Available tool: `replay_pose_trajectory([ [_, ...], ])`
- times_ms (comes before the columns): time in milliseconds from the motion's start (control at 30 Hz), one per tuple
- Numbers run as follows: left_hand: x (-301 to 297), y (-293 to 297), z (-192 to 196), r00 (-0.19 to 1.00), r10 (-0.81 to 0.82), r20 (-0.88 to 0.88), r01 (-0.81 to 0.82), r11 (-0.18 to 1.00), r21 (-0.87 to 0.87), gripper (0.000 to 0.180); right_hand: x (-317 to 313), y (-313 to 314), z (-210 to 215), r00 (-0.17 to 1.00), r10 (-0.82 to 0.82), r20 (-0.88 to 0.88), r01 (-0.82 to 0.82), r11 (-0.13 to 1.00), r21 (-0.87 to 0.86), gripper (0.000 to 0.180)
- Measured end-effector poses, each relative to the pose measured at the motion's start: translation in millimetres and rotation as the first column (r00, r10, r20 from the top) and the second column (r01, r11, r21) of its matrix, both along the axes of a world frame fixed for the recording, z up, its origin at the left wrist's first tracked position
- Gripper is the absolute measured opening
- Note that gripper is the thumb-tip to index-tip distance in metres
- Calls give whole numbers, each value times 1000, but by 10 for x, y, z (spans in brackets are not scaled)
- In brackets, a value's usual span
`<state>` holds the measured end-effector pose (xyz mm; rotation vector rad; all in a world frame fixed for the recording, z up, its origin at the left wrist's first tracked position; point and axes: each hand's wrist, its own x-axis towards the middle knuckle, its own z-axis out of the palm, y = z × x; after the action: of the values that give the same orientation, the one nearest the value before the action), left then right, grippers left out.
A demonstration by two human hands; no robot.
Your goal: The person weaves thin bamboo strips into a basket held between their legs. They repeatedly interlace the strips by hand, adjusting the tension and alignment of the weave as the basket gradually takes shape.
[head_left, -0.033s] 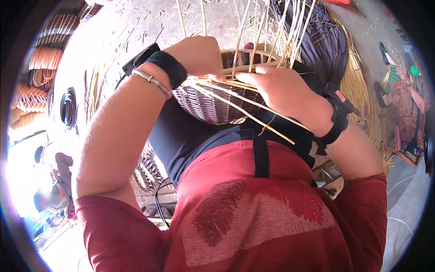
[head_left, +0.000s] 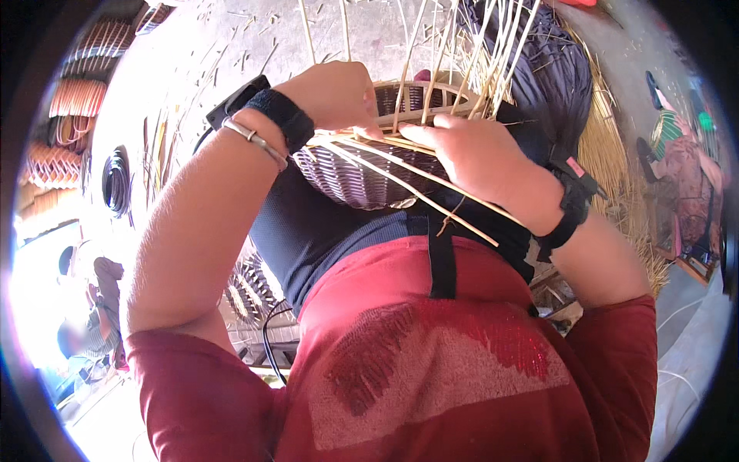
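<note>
A dark woven basket [head_left: 346,177] with a pale rim [head_left: 454,98] rests on my lap. Several thin pale cane strands [head_left: 500,58] stand up from its far and right side, and others lie bent over the near rim [head_left: 416,185] toward my body. At the near rim's left part, my left hand [head_left: 331,96] is closed with its fingertips pinching a pale cane strand. Opposite it, my right hand [head_left: 481,162] grips the rim and the strands lying there, its thumb pointing left along them. Its other fingers are mostly hidden.
Stacked woven baskets [head_left: 77,100] stand at the far left, near a dark coil [head_left: 115,181]. A dark cloth-like bundle [head_left: 543,77] and loose straw [head_left: 608,131] lie beyond my right hand. Cane scraps litter the floor [head_left: 254,38]. Other people [head_left: 685,162] are at both sides.
</note>
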<state>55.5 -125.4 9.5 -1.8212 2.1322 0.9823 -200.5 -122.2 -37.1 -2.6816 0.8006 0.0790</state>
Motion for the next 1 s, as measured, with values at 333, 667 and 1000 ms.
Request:
replay_pose_trajectory([
  [333, -356, 393, -334, 920, 391, -33, -367, 827, -426, 46, -93, -77, -310, 974, -63, 218, 53, 997, 53, 46],
  [667, -440, 865, -229, 974, 173, -149, -221, 546, -809, 41, -89, -108, -309, 968, -108, 227, 94, 993, 71, 51],
  [1000, -817, 1138, -467, 953, 173, 249, 86, 632, -770, 36, -236, -45, 94, 985, 20, 172, -4, 996, -92, 41],
])
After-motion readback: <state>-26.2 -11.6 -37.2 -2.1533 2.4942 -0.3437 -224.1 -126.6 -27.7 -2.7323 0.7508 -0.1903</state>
